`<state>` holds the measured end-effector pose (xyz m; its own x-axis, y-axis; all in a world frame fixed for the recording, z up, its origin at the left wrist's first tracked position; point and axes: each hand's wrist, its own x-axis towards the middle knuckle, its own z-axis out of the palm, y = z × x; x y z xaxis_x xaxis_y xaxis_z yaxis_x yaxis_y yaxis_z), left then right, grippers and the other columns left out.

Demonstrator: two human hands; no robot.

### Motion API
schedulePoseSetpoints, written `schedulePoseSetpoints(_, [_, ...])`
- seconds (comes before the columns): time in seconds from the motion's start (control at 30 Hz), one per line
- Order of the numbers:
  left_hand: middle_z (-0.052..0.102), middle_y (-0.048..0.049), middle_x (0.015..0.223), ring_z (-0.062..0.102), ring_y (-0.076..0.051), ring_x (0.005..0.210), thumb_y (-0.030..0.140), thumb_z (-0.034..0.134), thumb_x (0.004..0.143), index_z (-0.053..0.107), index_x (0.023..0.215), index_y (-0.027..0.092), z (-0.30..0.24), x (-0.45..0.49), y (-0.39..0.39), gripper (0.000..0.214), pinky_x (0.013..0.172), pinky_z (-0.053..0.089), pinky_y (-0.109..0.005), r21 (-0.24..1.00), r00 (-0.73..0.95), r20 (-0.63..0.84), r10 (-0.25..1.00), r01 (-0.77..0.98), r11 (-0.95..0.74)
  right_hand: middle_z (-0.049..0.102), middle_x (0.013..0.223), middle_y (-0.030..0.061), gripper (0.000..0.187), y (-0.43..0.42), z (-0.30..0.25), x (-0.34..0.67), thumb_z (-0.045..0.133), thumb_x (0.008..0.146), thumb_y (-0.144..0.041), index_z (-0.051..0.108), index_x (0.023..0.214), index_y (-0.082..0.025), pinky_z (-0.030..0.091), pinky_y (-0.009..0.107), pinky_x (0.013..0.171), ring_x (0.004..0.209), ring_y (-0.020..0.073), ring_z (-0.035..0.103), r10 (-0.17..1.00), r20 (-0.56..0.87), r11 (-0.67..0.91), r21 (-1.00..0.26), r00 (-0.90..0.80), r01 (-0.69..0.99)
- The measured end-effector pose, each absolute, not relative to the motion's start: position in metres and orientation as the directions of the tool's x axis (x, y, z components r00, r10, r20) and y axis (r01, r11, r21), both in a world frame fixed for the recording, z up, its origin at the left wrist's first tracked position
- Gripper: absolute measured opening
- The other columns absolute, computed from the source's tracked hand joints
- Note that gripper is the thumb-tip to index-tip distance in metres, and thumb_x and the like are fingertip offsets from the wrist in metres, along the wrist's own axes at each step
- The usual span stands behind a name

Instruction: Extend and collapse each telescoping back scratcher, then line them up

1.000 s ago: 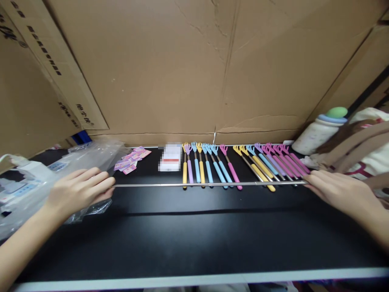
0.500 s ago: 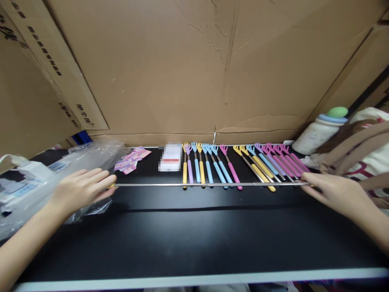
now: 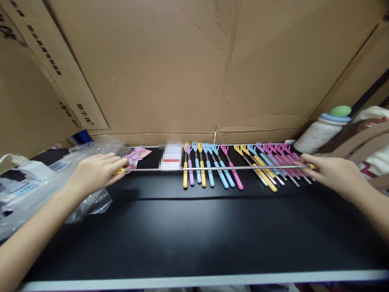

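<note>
A long thin metal rod [image 3: 212, 168], an extended telescopic back scratcher with yellow ends, stretches level between my two hands above the black table [image 3: 194, 235]. My left hand [image 3: 97, 172] pinches its yellow left end. My right hand [image 3: 332, 174] grips its yellow right end. Under the rod lies a row of several collapsed back scratchers [image 3: 237, 164] with yellow, blue, purple and pink handles and small claw heads pointing to the back.
Cardboard walls [image 3: 182, 69] close the back and sides. Clear plastic bags [image 3: 91, 202] and a white device [image 3: 24, 174] sit at left, pink cards [image 3: 138, 155] and a white box [image 3: 170, 158] behind. A bottle [image 3: 320, 129] and a bag [image 3: 364, 142] stand at right.
Both hands lifted the rod away from me, toward the back. It now crosses over the middle of the scratcher row rather than over the handle ends.
</note>
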<state>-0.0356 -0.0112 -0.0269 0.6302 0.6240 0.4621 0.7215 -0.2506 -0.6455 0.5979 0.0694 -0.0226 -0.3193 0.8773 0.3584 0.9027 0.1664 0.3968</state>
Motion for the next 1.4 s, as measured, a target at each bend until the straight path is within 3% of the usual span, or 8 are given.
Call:
schedulePoseSetpoints(0.27, [0.06,-0.002,0.071,0.054,-0.019,0.074,0.029,0.039,0.093,0.061,0.082,0.022,-0.039,-0.043,-0.006,0.025,0.066,0.036,-0.028,-0.641,0.693,0.433,0.577,0.687,-0.344,0.068,0.065,0.0025,0.027,0.071,-0.037,0.599,0.036,0.08,-0.044,0.055,0.076,-0.025,0.031,0.024,0.045,0.054,0.0194,0.061,0.832,0.381,0.273,0.351,-0.403,0.896])
schedulePoseSetpoints(0.6, [0.061,-0.0057,0.083,0.053,-0.021,0.074,0.033,0.037,0.094,0.062,0.09,0.019,-0.035,-0.041,-0.013,0.029,0.07,0.039,-0.031,-0.59,0.661,0.487,0.571,0.731,-0.343,0.067,0.066,0.0024,0.024,0.069,-0.046,0.596,0.038,0.081,-0.043,0.051,0.08,-0.024,0.034,0.024,0.046,0.053,0.0186,0.061,0.848,0.374,0.265,0.316,-0.376,0.911])
schedulePoseSetpoints(0.93, [0.063,-0.001,0.078,0.052,-0.017,0.069,0.037,0.046,0.092,0.061,0.075,0.023,-0.033,-0.035,-0.022,0.027,0.066,0.037,-0.027,-0.479,0.641,0.522,0.562,0.766,-0.429,0.069,0.071,0.0017,0.019,0.067,-0.05,0.598,0.037,0.08,-0.034,0.052,0.084,-0.024,0.035,0.024,0.046,0.056,0.0183,0.063,0.844,0.383,0.256,0.328,-0.376,0.909])
schedulePoseSetpoints(1.2, [0.064,-0.0011,0.078,0.057,-0.017,0.073,0.042,0.042,0.093,0.066,0.087,0.023,-0.039,-0.057,-0.021,0.031,0.064,0.036,-0.026,-0.369,0.521,0.519,0.678,0.852,-0.372,0.071,0.075,0.0028,0.021,0.064,-0.047,0.595,0.039,0.079,-0.033,0.056,0.087,-0.024,0.037,0.024,0.046,0.06,0.0192,0.065,0.774,0.482,0.26,0.348,-0.41,0.901])
schedulePoseSetpoints(1.4, [0.062,-0.0008,0.071,0.058,-0.017,0.068,0.046,0.036,0.094,0.067,0.08,0.025,-0.039,-0.051,-0.024,0.04,0.055,0.033,-0.025,-0.37,0.478,0.509,0.715,0.872,-0.32,0.071,0.075,0.0031,0.023,0.062,-0.044,0.593,0.04,0.077,-0.034,0.058,0.088,-0.024,0.038,0.025,0.049,0.062,0.0204,0.065,0.806,0.457,0.248,0.318,-0.378,0.915])
